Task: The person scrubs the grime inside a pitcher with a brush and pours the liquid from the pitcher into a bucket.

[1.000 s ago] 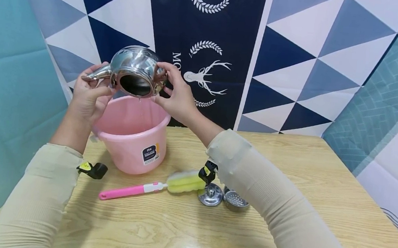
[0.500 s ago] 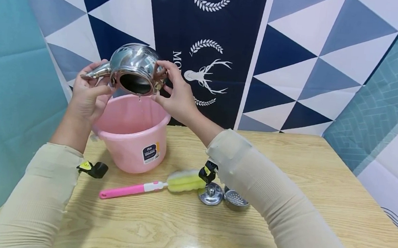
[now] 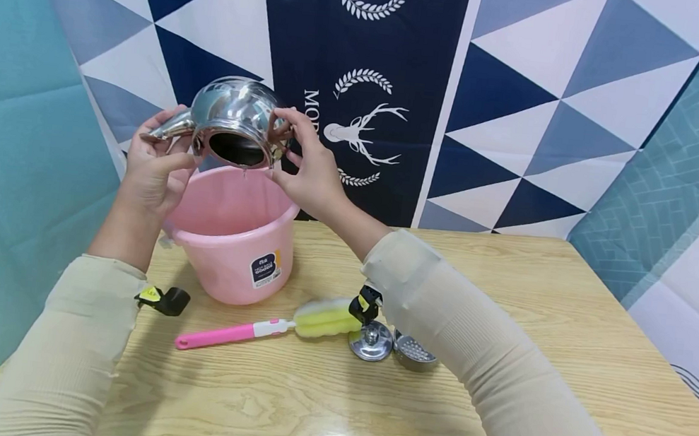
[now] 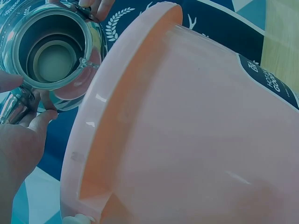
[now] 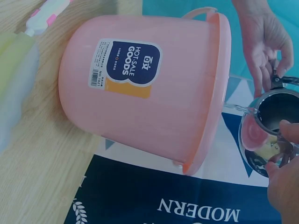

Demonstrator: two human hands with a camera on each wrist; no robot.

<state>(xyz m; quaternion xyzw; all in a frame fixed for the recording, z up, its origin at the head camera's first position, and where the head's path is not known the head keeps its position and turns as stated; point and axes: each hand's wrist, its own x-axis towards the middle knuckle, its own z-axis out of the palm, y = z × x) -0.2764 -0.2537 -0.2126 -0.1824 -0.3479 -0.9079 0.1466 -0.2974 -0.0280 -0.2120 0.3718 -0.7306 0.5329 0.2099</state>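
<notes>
A shiny steel teapot [image 3: 233, 110] is held tipped over the pink bucket [image 3: 236, 263], its round mouth facing forward and down. Water dribbles from the rim of the mouth toward the bucket; the stream [image 5: 239, 108] shows plainly in the right wrist view. My left hand [image 3: 159, 169] grips the tapered metal part sticking out at the teapot's left. On the opposite side, my right hand [image 3: 313, 164] pinches the teapot, thumb low by the rim and fingers higher up. The left wrist view looks into the teapot's bare interior [image 4: 53, 60].
A bottle brush with a yellow sponge head [image 3: 322, 318] and pink handle lies before the bucket. Right of it are a steel lid [image 3: 371, 341] and a perforated strainer cup [image 3: 413, 351], partly behind my right sleeve. A patterned cloth wall stands behind the table [image 3: 240, 405].
Both hands keep the teapot in nearly the same tilted pose over the bucket. Water keeps dribbling from the rim; the things on the table have not moved.
</notes>
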